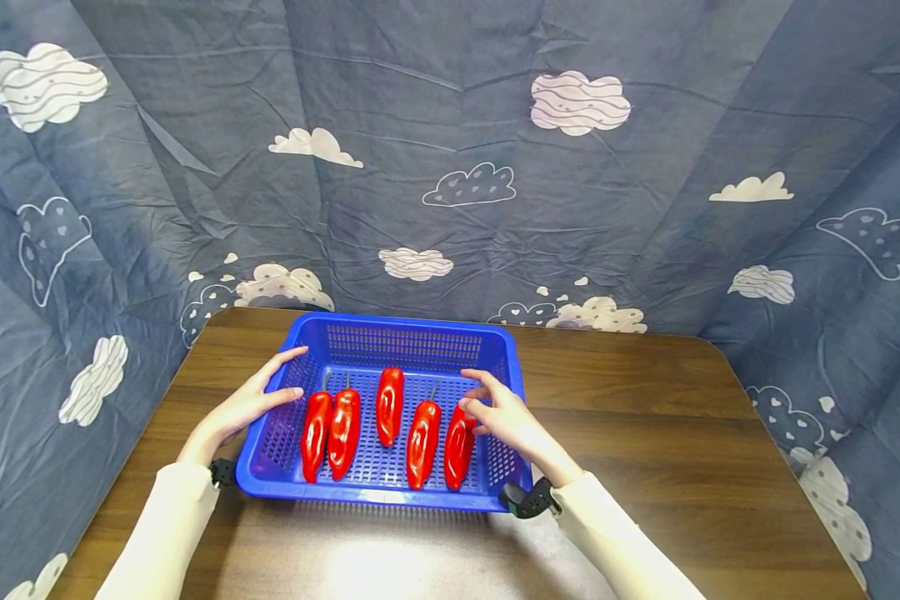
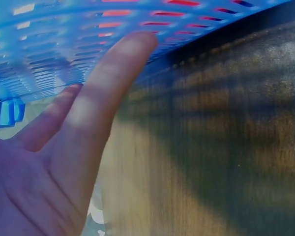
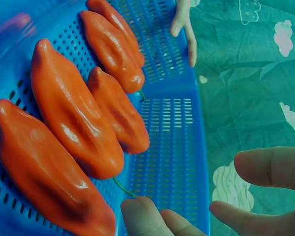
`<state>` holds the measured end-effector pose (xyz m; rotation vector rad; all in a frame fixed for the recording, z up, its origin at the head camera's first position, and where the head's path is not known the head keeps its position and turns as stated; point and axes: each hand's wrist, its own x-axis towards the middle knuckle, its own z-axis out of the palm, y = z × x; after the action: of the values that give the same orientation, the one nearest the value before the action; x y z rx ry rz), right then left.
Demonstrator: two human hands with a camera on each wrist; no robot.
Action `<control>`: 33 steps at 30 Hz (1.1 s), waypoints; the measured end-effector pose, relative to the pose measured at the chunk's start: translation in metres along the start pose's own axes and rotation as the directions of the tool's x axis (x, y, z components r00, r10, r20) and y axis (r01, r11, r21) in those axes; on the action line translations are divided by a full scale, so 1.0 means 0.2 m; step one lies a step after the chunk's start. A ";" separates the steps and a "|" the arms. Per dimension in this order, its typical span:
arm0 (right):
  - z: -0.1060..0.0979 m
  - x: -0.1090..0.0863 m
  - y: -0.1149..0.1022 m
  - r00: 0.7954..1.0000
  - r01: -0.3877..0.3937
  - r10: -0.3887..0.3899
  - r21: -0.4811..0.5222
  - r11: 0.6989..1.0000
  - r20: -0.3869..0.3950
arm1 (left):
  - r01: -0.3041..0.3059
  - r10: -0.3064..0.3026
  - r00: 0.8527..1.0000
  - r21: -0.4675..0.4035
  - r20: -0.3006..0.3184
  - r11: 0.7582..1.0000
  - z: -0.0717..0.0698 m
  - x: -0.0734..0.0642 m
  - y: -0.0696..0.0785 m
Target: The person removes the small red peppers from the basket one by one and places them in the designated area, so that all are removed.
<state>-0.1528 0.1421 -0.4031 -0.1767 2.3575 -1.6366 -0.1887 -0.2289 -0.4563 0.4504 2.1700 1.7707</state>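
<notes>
A blue plastic basket (image 1: 390, 497) with slotted walls holds several glossy red peppers, some with thin green stems. My left hand (image 1: 247, 406) is at the basket's left rim, thumb and fingers extended; in the left wrist view its thumb (image 2: 108, 83) lies against or close to the slotted outer wall. My right hand (image 1: 506, 417) reaches over the right side, above the upper end of the rightmost pepper (image 1: 459, 450). Its fingers are spread and loosely bent, holding nothing. In the right wrist view the fingertips (image 3: 142, 216) are beside that pepper (image 3: 54, 172); contact cannot be told.
The basket stands on a brown wooden table (image 1: 645, 433) that extends to the right. Behind and around it hangs a dark blue-grey cloth (image 1: 420, 108) with cloud prints. Two peppers (image 1: 330, 437) lie side by side at the basket's left; another pepper (image 1: 390, 408) lies near the middle.
</notes>
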 end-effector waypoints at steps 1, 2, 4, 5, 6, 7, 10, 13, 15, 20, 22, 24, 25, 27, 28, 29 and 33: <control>0.00 0.00 0.00 1.000 -0.007 0.007 0.008 1.000 0.004 | 0.001 -0.001 1.000 0.002 -0.005 1.000 0.00 0.00 0.00; 0.00 0.00 0.00 1.000 -0.013 0.013 0.018 1.000 0.009 | -0.002 0.002 1.000 0.006 -0.009 1.000 0.00 0.00 0.00; 0.00 0.01 0.00 0.999 -0.028 0.027 0.035 0.999 0.018 | -0.001 0.001 1.000 0.013 -0.019 1.000 0.00 0.00 0.00; 0.00 0.01 0.00 0.999 -0.031 0.030 0.037 0.999 0.023 | 0.002 -0.001 1.000 0.012 -0.023 1.000 0.00 0.00 -0.01; -0.01 0.01 0.00 0.999 -0.037 0.036 0.041 0.999 0.028 | 0.003 -0.003 1.000 0.006 -0.025 1.000 0.00 0.00 -0.01; -0.01 0.01 0.00 0.999 -0.041 0.040 0.040 0.998 0.033 | 0.007 -0.007 1.000 -0.004 -0.026 1.000 0.00 0.00 -0.01; 0.00 0.02 0.00 0.998 -0.053 0.052 0.021 0.998 0.047 | 0.019 -0.020 1.000 -0.040 -0.022 0.999 0.01 0.00 -0.01; 0.00 0.03 0.01 0.997 -0.058 0.059 -0.024 0.998 0.052 | 0.032 -0.034 0.999 -0.065 -0.021 0.997 0.01 0.00 -0.01; 0.01 0.04 0.02 0.996 -0.068 0.071 -0.056 0.996 0.052 | 0.041 -0.043 0.999 -0.073 -0.024 0.996 0.01 0.00 -0.01; 0.03 0.05 0.02 0.991 -0.118 0.123 -0.101 0.988 0.049 | 0.054 -0.057 0.998 -0.088 -0.021 0.995 0.01 -0.01 -0.01; 0.03 0.05 0.03 0.990 -0.126 0.133 -0.106 0.986 0.056 | 0.050 -0.052 0.998 -0.084 -0.020 0.995 0.01 -0.01 -0.01; 0.04 0.05 0.03 0.988 -0.129 0.137 -0.115 0.985 0.065 | 0.047 -0.048 0.999 -0.080 -0.021 0.996 0.01 -0.01 -0.01; 0.04 0.05 0.03 0.987 -0.134 0.143 -0.119 0.984 0.070 | 0.046 -0.048 0.999 -0.080 -0.022 0.996 0.01 -0.01 -0.01; 0.04 0.05 0.03 0.985 -0.138 0.150 -0.128 0.982 0.085 | 0.049 -0.051 0.998 -0.078 -0.024 0.996 0.01 -0.01 -0.01; 0.04 0.05 0.03 0.984 -0.144 0.156 -0.133 0.981 0.088 | 0.051 -0.053 0.998 -0.077 -0.024 0.996 0.01 -0.01 -0.01; 0.04 0.06 0.03 0.983 -0.147 0.160 -0.134 0.980 0.093 | 0.052 -0.054 0.998 -0.077 -0.025 0.996 0.01 -0.01 -0.01; 0.05 0.07 0.03 0.979 -0.155 0.169 -0.117 0.981 0.115 | 0.050 -0.052 0.998 -0.067 -0.029 0.996 0.01 -0.01 -0.01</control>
<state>-0.1621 0.1311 -0.4136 -0.1007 2.3004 -1.3851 -0.1864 -0.2287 -0.4582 0.3504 2.1164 1.8277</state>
